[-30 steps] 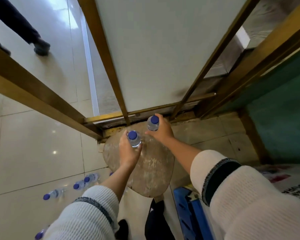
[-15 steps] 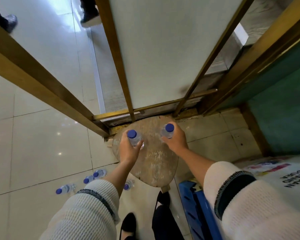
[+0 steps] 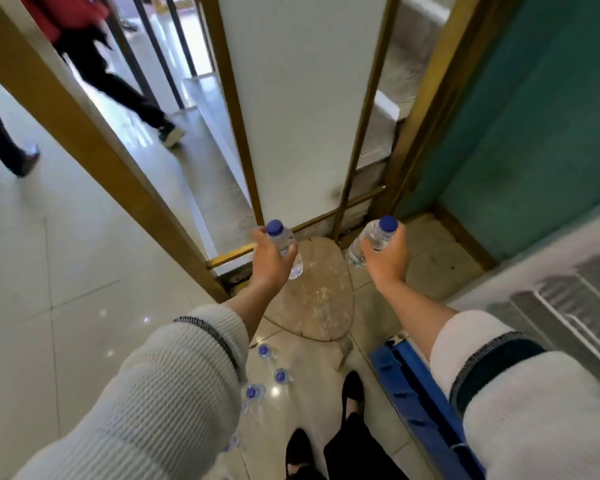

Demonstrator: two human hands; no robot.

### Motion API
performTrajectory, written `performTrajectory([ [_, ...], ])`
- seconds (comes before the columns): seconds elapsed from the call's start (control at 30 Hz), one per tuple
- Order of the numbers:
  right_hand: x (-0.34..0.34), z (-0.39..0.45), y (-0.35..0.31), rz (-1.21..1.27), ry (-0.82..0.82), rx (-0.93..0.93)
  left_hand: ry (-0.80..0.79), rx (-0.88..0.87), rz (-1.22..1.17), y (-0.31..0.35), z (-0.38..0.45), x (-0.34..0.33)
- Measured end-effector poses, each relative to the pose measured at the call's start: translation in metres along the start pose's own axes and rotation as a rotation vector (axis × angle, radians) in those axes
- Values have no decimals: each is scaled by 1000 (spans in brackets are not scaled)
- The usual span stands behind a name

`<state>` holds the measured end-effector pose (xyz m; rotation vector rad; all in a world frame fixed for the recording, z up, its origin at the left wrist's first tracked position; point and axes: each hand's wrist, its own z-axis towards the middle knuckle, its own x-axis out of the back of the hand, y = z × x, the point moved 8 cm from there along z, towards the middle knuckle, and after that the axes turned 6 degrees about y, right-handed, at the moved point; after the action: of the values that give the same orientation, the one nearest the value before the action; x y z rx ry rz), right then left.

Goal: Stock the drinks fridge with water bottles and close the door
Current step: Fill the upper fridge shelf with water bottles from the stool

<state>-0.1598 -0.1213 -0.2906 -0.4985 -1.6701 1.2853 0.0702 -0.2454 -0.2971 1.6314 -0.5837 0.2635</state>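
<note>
Bottles are in both hands: the left hand (image 3: 269,259) is wrapped round one bottle (image 3: 284,242) just under its blue cap, and the right hand (image 3: 385,256) is clamped on a second bottle (image 3: 373,239) the same way, both held upright by the neck, likely so each can go straight onto a shelf. The hands are well apart, hanging above a round wooden stool (image 3: 317,299) that stands on the floor (image 3: 84,289) against the gold door frame (image 3: 94,143). More loose bottles (image 3: 267,372) lie on the floor near the person's shoes, probably the stock yet to be picked up. A blue crate (image 3: 420,407) sits by the right foot. At the right edge a white wire rack (image 3: 575,317) shows; it may belong to the fridge, though I cannot tell, and no fridge door is plainly in view. Other people's legs pass at the top left.
</note>
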Motion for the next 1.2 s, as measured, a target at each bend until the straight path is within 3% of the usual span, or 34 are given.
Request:
performTrajectory([
  [0.33,151,-32,-101,-66,208,230,-103,-384,-107,176,-67,2],
  [0.6,283,-64,-182,-234,364,534,-159,-682,-218,313,-136,-30],
  [0.97,488,-121,-242,-175,660,728,-312,-1070,-445,470,-289,-94],
  [1.2,613,-165,-253,-247,958,783,-434,-1176,-666,547,-399,-122],
])
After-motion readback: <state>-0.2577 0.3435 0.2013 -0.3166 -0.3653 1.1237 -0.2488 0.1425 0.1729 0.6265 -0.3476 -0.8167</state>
